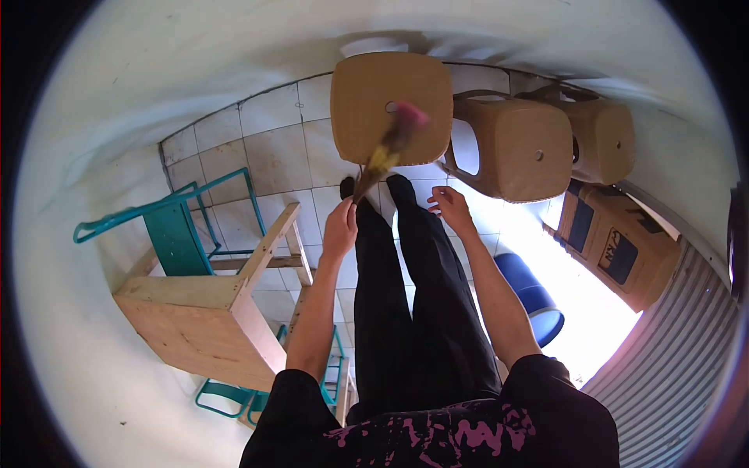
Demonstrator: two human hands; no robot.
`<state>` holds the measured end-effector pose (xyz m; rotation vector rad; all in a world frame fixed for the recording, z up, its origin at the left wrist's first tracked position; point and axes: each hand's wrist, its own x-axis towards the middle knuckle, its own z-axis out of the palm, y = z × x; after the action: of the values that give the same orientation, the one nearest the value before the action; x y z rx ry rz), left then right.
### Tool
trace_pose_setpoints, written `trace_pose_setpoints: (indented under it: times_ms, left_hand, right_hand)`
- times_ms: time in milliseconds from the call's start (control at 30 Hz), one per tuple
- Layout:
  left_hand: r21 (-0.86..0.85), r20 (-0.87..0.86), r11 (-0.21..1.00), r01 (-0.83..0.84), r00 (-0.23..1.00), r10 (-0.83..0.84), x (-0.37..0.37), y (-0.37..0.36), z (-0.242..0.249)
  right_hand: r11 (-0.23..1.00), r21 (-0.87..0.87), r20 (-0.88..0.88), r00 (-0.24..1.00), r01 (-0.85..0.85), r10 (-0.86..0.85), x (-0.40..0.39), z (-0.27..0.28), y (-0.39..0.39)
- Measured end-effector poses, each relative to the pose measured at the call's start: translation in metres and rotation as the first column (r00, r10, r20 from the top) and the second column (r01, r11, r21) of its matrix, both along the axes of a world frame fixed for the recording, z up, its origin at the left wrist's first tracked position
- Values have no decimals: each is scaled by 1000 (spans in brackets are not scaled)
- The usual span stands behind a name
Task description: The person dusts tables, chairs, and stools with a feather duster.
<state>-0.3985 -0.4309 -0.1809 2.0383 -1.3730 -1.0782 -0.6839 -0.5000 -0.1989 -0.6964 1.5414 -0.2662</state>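
Hands: left hand (pixel 341 226) pinches the lower end of a blurred item (pixel 382 156) between its fingers; right hand (pixel 451 209) holds nothing, its fingers loosely curled and slightly spread, well apart from the left.
Blurred item: long and narrow, brown and yellow with a pink tip, slanting away from the left hand; too smeared to identify. It overlaps the seat of the nearest stool in view, but whether it touches cannot be told.
Nearest stool: tan, square-seated with rounded corners and a central hole (pixel 363 86), upright just beyond the feet.
Other stools: a second tan stool (pixel 530 148) and a third (pixel 612 144) run rightward along the wall.
Left side: wooden table (pixel 187 327), with a teal metal-framed chair (pixel 179 234) beside it.
Right side: blue barrel (pixel 527 292) near the right forearm; printed cardboard box (pixel 616 246) beyond it; corrugated metal sheet (pixel 663 374) nearer the body.
Floor: pale square tiles (pixel 273 160), some stained brown.
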Motion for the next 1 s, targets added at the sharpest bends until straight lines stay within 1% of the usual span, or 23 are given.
trace_pose_setpoints:
  times_ms: [33,67,133,167,200,267,300,333,400,433,500,533,567,633,667,700,733,800,867,900,933,967,1000]
  left_hand:
    - [-87,60,988,126,991,-121,10,-3,-4]
    - [-119,90,986,120,990,-110,18,-11,-1]
    - [-65,110,995,78,991,-70,34,-30,3]
    - [-78,118,997,18,993,-9,37,-39,2]
    - [-74,117,996,40,993,-31,40,-44,3]
    - [220,-111,966,139,987,-117,48,-59,3]
    - [170,-124,961,219,972,-200,52,-64,2]
    - [169,-125,955,246,966,-227,59,-73,2]
    - [-136,7,911,390,919,-393,77,-95,3]
    - [60,-26,934,351,936,-351,88,-106,7]
    - [114,-37,953,279,960,-277,101,-124,8]
    - [185,-71,941,284,959,-276,105,-132,8]
    - [187,-82,933,308,951,-298,110,-135,5]
    - [279,-171,818,503,864,-473,122,-145,2]
    - [279,-171,806,522,853,-493,126,-153,6]
    - [172,-193,800,575,816,-545,131,-160,10]
    - [63,-209,782,621,774,-598,135,-169,14]
    - [52,-189,766,641,759,-623,144,-184,12]
    - [35,-173,749,662,742,-647,144,-199,16]
    - [125,-179,808,575,814,-552,138,-206,21]
    - [214,-172,851,480,876,-451,133,-213,27]
    - [177,-155,820,545,838,-523,132,-216,22]
    - [176,-153,808,562,826,-542,134,-217,18]
  right_hand:
    - [1000,13,4,1000,22,-22,5,-2,-1]
    - [999,24,9,999,45,-45,10,-3,-2]
    - [997,17,28,996,81,-81,21,-8,-3]
    - [994,15,41,993,112,-112,28,-7,-5]
    - [990,13,55,988,142,-143,36,-6,-6]
    - [982,3,61,981,187,-187,52,-7,-9]
    - [972,3,74,969,234,-234,60,-8,-9]
    - [959,3,89,955,284,-283,69,-9,-10]
    - [931,13,97,926,364,-364,87,-10,-14]
    - [921,15,118,914,390,-389,96,-12,-17]
    - [905,31,99,900,424,-425,114,-11,-14]
    - [910,44,90,905,413,-415,124,-11,-16]
    - [914,57,86,910,402,-405,135,-12,-17]
    - [889,76,96,884,452,-457,156,-12,-17]
    - [857,94,98,852,507,-515,165,-15,-15]
    - [821,111,100,816,560,-570,173,-18,-14]
    - [748,94,141,735,657,-663,181,-21,-12]
    - [743,65,128,733,666,-668,186,-14,-12]
    - [742,-31,70,742,670,-667,192,-16,-12]
    - [727,-34,67,727,686,-683,195,-23,-10]
    - [728,-87,14,731,680,-682,197,-31,-8]
    - [728,-140,-38,731,671,-681,198,-32,-11]
    - [714,-140,-37,717,687,-697,199,-32,-11]
